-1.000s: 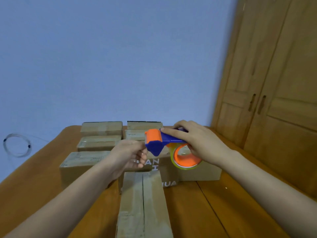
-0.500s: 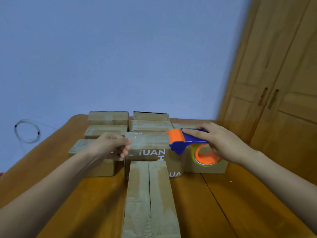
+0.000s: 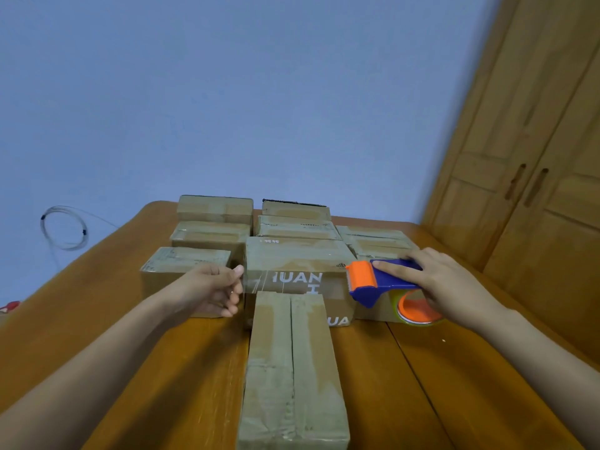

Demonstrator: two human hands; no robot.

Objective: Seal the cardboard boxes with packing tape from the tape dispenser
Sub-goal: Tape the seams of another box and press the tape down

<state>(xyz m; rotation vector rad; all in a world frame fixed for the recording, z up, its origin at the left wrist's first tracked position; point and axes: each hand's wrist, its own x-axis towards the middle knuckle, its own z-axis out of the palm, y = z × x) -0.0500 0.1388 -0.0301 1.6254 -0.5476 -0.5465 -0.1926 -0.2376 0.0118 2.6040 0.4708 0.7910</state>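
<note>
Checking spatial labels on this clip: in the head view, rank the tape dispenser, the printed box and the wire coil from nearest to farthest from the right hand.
1. Tape dispenser: gripped by the right hand.
2. Printed box: centre, just left of it.
3. Wire coil: far left, on the wall.

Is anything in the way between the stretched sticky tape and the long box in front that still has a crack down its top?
Nothing visible is. The clear tape strip hangs stretched between the left hand and the tape dispenser in the right hand, above the far end of the long box. Only open air shows between them.
</note>
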